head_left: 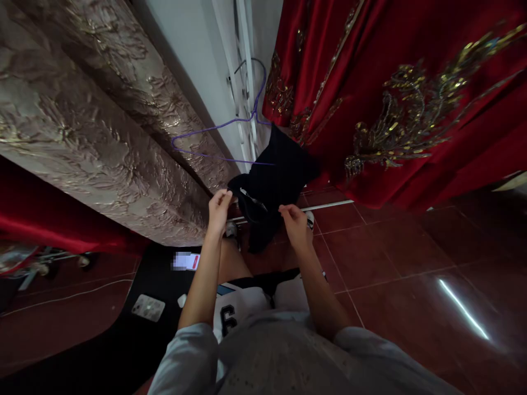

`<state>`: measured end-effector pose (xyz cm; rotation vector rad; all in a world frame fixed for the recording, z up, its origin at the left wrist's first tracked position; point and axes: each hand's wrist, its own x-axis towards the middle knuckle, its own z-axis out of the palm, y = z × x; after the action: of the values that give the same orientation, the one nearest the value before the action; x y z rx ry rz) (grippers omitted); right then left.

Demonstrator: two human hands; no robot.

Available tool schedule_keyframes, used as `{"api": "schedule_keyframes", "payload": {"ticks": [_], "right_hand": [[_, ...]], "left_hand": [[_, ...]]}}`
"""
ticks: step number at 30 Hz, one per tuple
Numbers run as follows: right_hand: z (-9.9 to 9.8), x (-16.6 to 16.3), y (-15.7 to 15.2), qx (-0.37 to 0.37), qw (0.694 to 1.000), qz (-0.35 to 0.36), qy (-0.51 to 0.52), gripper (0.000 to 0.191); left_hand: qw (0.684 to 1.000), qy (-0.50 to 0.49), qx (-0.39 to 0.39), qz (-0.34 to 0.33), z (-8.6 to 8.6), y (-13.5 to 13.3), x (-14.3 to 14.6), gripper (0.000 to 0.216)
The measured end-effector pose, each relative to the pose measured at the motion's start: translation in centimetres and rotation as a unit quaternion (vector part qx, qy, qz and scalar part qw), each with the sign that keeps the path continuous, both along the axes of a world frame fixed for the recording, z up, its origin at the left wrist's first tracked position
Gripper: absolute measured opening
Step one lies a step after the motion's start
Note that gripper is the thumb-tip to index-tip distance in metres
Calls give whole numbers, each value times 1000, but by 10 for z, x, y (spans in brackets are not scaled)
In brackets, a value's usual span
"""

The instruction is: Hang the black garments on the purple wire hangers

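A black garment hangs in front of me, its upper right part over one arm of a purple wire hanger. The hanger's left arm is bare, and its hook reaches up to a white metal rack. My left hand pinches the garment's left edge between thumb and fingers. On the lower right, my right hand pinches the cloth by its edge. Between the two hands the fabric droops into a fold, with a small whitish patch showing inside. The garment's exact kind cannot be made out.
Red drapery with gold sequins hangs at right, textured beige fabric at left. Beside my leg, a dark surface carries a lit phone and a patterned phone. Red floor tiles lie below.
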<state>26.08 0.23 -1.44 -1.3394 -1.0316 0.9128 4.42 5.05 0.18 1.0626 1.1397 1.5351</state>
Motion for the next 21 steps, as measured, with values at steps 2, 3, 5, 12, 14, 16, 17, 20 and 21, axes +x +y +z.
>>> {"api": "schedule_keyframes", "payload": {"ticks": [2,3,5,12,14,16,17,20,21], "right_hand": [[-1,-3,-1,35,997,41,-58,37],[1,-9,0,55,993,81,-70,47],[8,-24,3,84,981,166,-56,62],[65,-17,32,67,898,417,-122,10],[83,-6,54,103,896,393,-177,9],[92,-3,83,164,925,294,-177,23],[92,-4,99,185,938,243,-161,29],[76,-12,136,150,966,177,-110,19],[68,-12,142,120,973,169,-97,13]], "left_hand": [[995,54,64,-54,27,-8,14,26],[989,87,93,-71,41,-13,22,24],[971,166,147,-92,66,-22,36,21],[913,263,118,-288,33,-31,18,47],[894,304,67,-322,4,-30,-1,44],[881,356,41,-308,-19,-32,-20,35],[879,375,34,-293,-26,-33,-28,33],[878,402,18,-258,-29,-37,-54,33],[874,416,11,-252,-25,-37,-64,31]]}}
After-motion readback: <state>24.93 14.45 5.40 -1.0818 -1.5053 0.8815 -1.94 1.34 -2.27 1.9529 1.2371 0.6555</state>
